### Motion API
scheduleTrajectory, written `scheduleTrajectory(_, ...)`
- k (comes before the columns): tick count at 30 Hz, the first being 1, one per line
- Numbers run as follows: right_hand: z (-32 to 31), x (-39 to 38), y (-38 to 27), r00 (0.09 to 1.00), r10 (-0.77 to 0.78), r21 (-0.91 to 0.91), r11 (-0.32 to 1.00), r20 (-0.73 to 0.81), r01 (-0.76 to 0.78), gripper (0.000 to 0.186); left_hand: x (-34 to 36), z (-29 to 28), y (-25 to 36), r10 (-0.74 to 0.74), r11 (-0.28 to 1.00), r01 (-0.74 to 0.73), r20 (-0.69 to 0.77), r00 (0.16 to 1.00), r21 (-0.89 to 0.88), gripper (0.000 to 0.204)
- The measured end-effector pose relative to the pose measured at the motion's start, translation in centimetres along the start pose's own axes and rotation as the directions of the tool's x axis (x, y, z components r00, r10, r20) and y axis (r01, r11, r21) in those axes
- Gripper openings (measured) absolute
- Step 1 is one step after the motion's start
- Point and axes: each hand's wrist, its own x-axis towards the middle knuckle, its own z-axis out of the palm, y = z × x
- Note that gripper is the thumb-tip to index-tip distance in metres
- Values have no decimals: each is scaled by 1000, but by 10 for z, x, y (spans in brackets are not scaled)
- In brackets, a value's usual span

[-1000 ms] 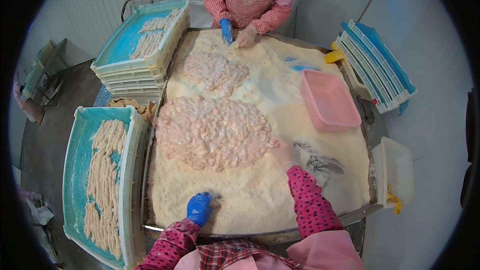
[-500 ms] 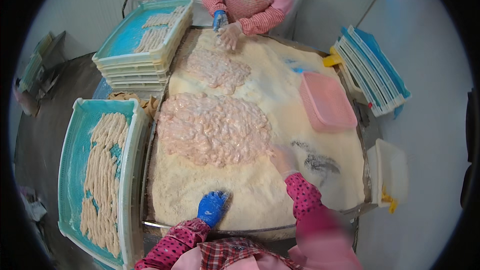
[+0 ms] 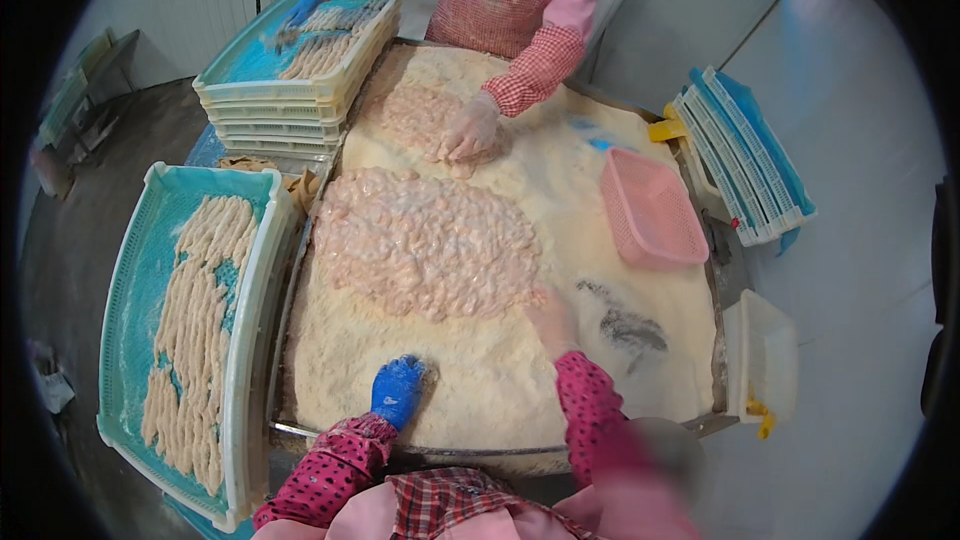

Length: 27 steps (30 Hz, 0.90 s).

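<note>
My left hand (image 3: 398, 392), in a blue glove dusted with flour, rests low on the pale flour-like powder (image 3: 470, 380) near the table's front edge. Its fingers curl down, and whatever they hold is hidden. My right hand (image 3: 553, 322), in a thin see-through glove, reaches to the right edge of a wet pink pile of raw meat pieces (image 3: 425, 240). Its fingertips close on meat at that edge, partly lost among the pieces. To my left, a white tray with a teal liner (image 3: 128, 340) bears long rows of powder-coated meat strips (image 3: 190, 340).
Across the table, a co-worker's bare-looking gloved hand (image 3: 470, 130) touches a smaller meat pile (image 3: 415, 120); their blue-gloved hand (image 3: 303, 8) is over stacked trays (image 3: 270, 95). A pink basket (image 3: 655, 210) sits on the powder at right. Tilted trays (image 3: 745, 160) and a white bin (image 3: 765, 360) stand beyond.
The co-worker's hands have parted: the blue-gloved one went to the stacked trays, the other onto the smaller pile. My hands stay at nearly the same spots while the view has shifted slightly.
</note>
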Motion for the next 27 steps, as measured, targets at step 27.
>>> scheduleTrajectory(27,-5,-115,-21,910,-251,-132,942,329,308,47,29,26,18,244,967,-214,255,936,-139,44)
